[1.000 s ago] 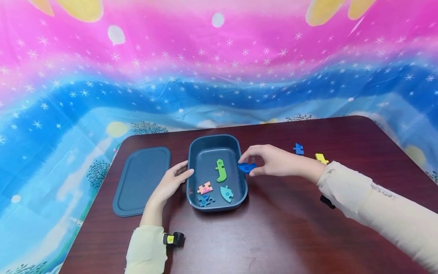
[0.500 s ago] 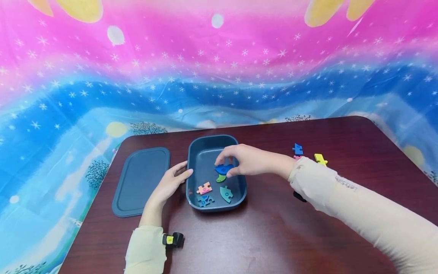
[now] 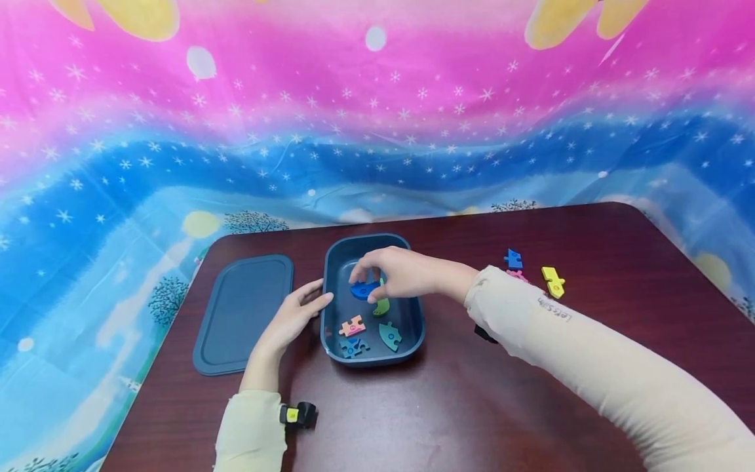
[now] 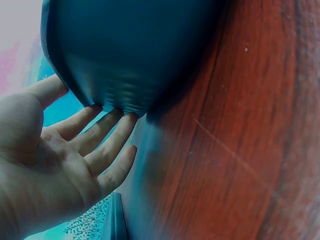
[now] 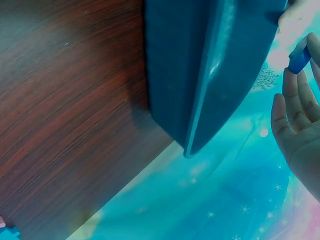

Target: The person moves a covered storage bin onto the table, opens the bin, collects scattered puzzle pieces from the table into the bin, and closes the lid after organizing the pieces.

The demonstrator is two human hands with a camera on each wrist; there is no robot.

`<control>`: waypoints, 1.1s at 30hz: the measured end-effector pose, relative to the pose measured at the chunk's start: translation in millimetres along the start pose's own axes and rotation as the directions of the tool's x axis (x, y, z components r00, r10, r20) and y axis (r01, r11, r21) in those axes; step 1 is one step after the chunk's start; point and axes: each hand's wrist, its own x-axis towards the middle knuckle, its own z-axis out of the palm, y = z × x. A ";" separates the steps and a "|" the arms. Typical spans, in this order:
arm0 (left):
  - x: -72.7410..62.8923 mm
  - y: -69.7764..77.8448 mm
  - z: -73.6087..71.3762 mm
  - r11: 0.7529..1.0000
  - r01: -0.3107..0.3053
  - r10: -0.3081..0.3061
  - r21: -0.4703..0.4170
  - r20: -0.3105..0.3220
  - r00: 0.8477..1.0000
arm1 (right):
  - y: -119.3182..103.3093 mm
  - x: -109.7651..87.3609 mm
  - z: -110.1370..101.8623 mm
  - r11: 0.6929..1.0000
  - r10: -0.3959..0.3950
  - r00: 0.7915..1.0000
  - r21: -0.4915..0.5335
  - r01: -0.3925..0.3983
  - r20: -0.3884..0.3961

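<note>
Nearest me, the bench [image 3: 448, 406] stretches wide before the near wall of the box [image 3: 373, 362]. I see the left hand [image 3: 295, 313], fingers extended, touching the box's left side with fingertips and thumb. The right hand [image 3: 407, 272] arches in over the right rim, thumb and fingertips pinching the blue piece [image 3: 364, 291] inside the box's outline, just left of the green piece [image 3: 382, 307]. Well rightward across the bench lies the yellow piece [image 3: 553, 282].

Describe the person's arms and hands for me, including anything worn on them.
The left sleeve and right sleeve are pale cream; the right bears small dark lettering. A black device with a yellow patch sits by the left wrist, and a dark object partly shows beneath the right. The left hand and right hand wear no gloves.
</note>
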 end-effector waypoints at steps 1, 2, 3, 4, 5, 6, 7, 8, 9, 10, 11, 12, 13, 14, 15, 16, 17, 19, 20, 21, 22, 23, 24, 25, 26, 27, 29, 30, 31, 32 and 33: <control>0.2 0.0 0.1 1.000 -0.002 0.002 0.000 0.001 1.000 | -1.1 1.7 0.6 1.000 0.002 1.000 0.000 -0.002 0.003; 0.3 0.1 0.1 1.000 -0.004 0.004 0.000 0.001 1.000 | -2.2 3.5 1.1 1.000 0.004 1.000 0.003 -0.004 0.005; 0.3 0.2 0.2 1.000 -0.005 0.005 0.003 0.001 1.000 | -2.9 5.3 1.8 1.000 0.009 1.000 0.003 -0.009 0.006; 0.4 0.4 0.3 1.000 -0.006 0.006 0.005 0.000 1.000 | -3.8 7.0 2.3 1.000 0.013 1.000 0.004 -0.013 0.006; 0.4 0.5 0.4 1.000 -0.007 0.007 0.006 0.000 1.000 | -4.1 8.8 2.8 1.000 0.018 1.000 0.002 -0.018 0.006; 0.6 0.7 0.5 1.000 -0.008 0.008 0.007 -0.001 1.000 | -4.1 10.4 3.4 1.000 0.021 1.000 -0.003 -0.021 0.006; 0.6 0.9 0.6 1.000 -0.010 0.010 0.009 0.000 1.000 | -4.0 11.9 3.8 1.000 0.024 1.000 -0.008 -0.024 0.006; 0.4 1.2 0.6 1.000 -0.009 0.009 0.008 -0.001 1.000 | -3.7 13.7 4.1 1.000 0.025 1.000 -0.009 -0.025 0.005; 0.3 1.3 0.5 1.000 -0.009 0.009 0.006 -0.001 1.000 | -2.9 15.4 4.4 1.000 0.027 1.000 -0.010 -0.027 0.002; 0.2 1.4 0.5 1.000 -0.010 0.010 0.003 -0.001 1.000 | -2.0 17.3 4.5 1.000 0.027 1.000 -0.007 -0.027 -0.002; -0.1 1.5 0.4 1.000 -0.010 0.010 0.001 0.001 1.000 | -0.7 19.2 4.7 1.000 0.028 1.000 -0.002 -0.028 -0.006; -0.3 1.8 0.3 1.000 -0.010 0.010 0.000 0.002 1.000 | 0.2 20.9 4.9 1.000 0.030 0.999 0.005 -0.030 -0.011; -0.6 2.0 0.1 1.000 -0.009 0.009 -0.003 0.003 1.000 | 1.3 22.8 5.1 0.999 0.035 0.999 0.017 -0.035 -0.017; -0.8 2.2 0.2 1.000 -0.007 0.007 -0.005 0.004 1.000 | 2.2 24.8 5.4 0.999 0.041 0.999 0.031 -0.040 -0.023; -0.9 2.4 0.3 1.000 -0.005 0.005 -0.006 0.004 1.000 | 3.5 26.7 5.7 0.998 0.045 0.999 0.046 -0.043 -0.029; -0.9 2.5 0.3 1.000 -0.004 0.004 -0.007 0.005 1.000 | 4.5 28.5 6.0 0.997 0.051 0.998 0.062 -0.049 -0.033; -1.0 2.7 0.4 1.000 -0.002 0.002 -0.008 0.006 1.000 | 5.3 30.2 6.2 0.995 0.058 0.998 0.079 -0.055 -0.037; -1.1 3.0 0.4 1.000 0.001 -0.001 -0.009 0.006 1.000 | 7.2 34.3 7.0 0.990 0.071 0.996 0.121 -0.066 -0.044; -1.2 3.1 0.4 1.000 0.002 -0.002 -0.009 0.007 1.000 | 8.5 36.7 7.4 0.987 0.076 0.996 0.144 -0.068 -0.050; -1.3 3.3 0.3 1.000 0.004 -0.004 -0.009 0.007 1.000 | 9.5 39.1 7.8 0.983 0.080 0.995 0.167 -0.069 -0.056; -1.5 3.5 0.2 1.000 0.004 -0.004 -0.008 0.008 1.000 | 10.7 41.5 8.3 0.978 0.090 0.994 0.192 -0.076 -0.062; -1.6 3.7 0.1 1.000 0.005 -0.005 -0.007 0.008 1.000 | 11.6 44.0 8.7 0.973 0.102 0.992 0.216 -0.084 -0.071; -1.9 3.9 0.0 1.000 0.006 -0.006 -0.008 0.009 1.000 | 12.2 46.5 9.2 0.966 0.117 0.990 0.240 -0.095 -0.081; -2.1 4.1 0.0 1.000 0.007 -0.007 -0.008 0.009 1.000 | 12.6 48.9 9.8 0.959 0.135 0.987 0.261 -0.107 -0.092; -2.4 4.4 0.0 1.000 0.009 -0.009 -0.008 0.009 1.000 | 12.7 51.1 10.3 0.952 0.153 0.983 0.282 -0.119 -0.101; -2.6 4.8 0.1 1.000 0.011 -0.011 -0.010 0.010 1.000 | 12.7 53.3 11.0 0.945 0.173 0.979 0.300 -0.133 -0.112; -3.1 5.0 0.0 1.000 0.015 -0.015 -0.012 0.010 1.000 | 12.4 57.9 13.2 0.933 0.217 0.967 0.321 -0.165 -0.134; -3.3 5.3 0.0 1.000 0.016 -0.015 -0.013 0.011 1.000 | 12.4 60.0 14.4 0.928 0.236 0.961 0.326 -0.180 -0.143; -3.4 5.5 0.1 1.000 0.016 -0.016 -0.012 0.010 1.000 | 12.3 61.8 15.7 0.924 0.256 0.955 0.328 -0.196 -0.151; -3.4 5.7 0.2 1.000 0.015 -0.015 -0.013 0.011 1.000 | 12.1 63.5 16.9 0.920 0.277 0.948 0.328 -0.214 -0.157; -3.3 5.9 0.4 1.000 0.014 -0.014 -0.013 0.010 1.000 | 12.2 64.9 18.2 0.915 0.301 0.939 0.329 -0.235 -0.165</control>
